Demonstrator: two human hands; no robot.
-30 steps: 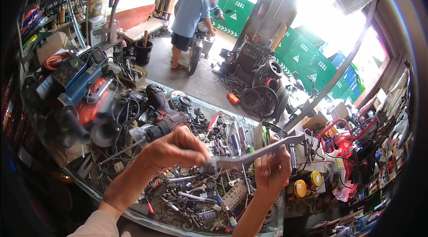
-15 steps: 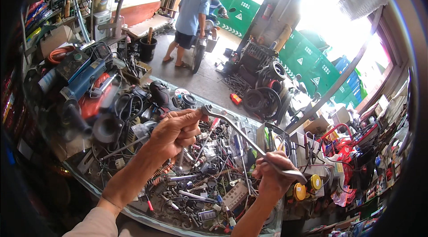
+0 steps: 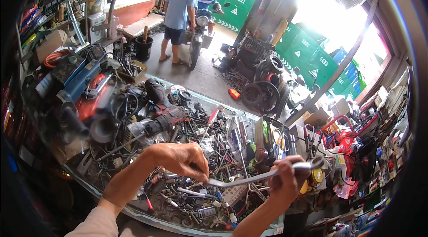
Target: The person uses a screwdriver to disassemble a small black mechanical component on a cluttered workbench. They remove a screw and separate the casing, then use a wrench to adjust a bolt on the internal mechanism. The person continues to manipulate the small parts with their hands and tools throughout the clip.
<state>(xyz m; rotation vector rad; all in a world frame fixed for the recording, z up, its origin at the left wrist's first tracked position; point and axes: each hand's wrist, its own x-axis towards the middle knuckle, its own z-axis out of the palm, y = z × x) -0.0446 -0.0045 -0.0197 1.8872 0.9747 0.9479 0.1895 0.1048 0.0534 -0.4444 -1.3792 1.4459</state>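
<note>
Both my hands hold a long, bent, silvery metal lever (image 3: 254,179) above a cluttered bench. My left hand (image 3: 183,160) is closed near the lever's narrow left end, with the fingertips pinched together and pointing down. Around the other part of the shaft, my right hand (image 3: 286,179) is wrapped, and a rounded ring-like head (image 3: 317,162) sticks out past it to the right. Under the lever lies a dense heap of small metal parts, springs and bolts, with a printed card (image 3: 235,193) among them. A cordless drill (image 3: 166,120) lies just beyond my left hand.
An open tray of tools (image 3: 263,141) stands beyond my right hand. Screwdrivers (image 3: 214,116) lie on the heap. At the left are a blue machine (image 3: 80,81) and a black horn-like part (image 3: 104,127). Two people stand by a motorcycle (image 3: 196,43) in the doorway; tyres (image 3: 258,94) lie right of them.
The lever has been turned end for end: its ring head was by my left hand and now sits at the right. My left hand has lowered. The people and motorcycle appear slightly shifted.
</note>
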